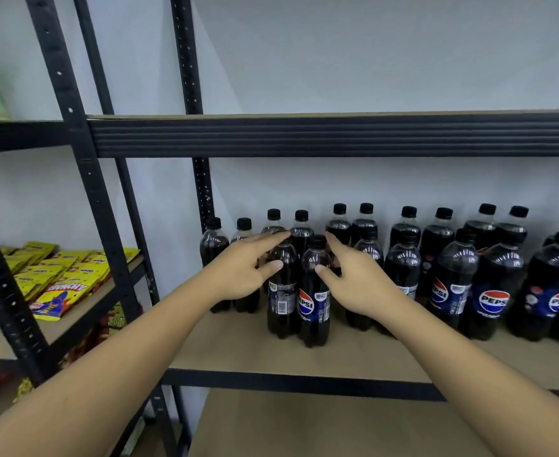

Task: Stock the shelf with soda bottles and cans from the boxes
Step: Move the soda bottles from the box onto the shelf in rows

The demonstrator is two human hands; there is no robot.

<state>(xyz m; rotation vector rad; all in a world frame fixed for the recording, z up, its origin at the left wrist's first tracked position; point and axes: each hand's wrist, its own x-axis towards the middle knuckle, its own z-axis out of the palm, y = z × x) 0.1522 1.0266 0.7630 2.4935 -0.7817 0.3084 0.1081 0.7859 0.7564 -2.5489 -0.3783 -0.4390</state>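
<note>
Head: left fingers [268,240] clamped round left bottle [283,291], right fingers [336,247] round right bottle [314,305]

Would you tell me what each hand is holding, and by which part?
The left hand grips the barcode-facing bottle, the right hand the logo-facing bottle, each round its shoulder near the top.

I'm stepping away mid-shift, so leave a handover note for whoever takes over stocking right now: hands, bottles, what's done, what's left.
Left hand holds the barcode-out black-capped plastic cola bottle between thumb and fingers; right hand likewise holds the logo-out black-capped Pepsi bottle. Both stand upright on the tan board shelf, ahead of the back row.
Done: rows of matching Pepsi bottles fill the back and right.
To do: front-left board is bare; no cans or boxes in view.
</note>
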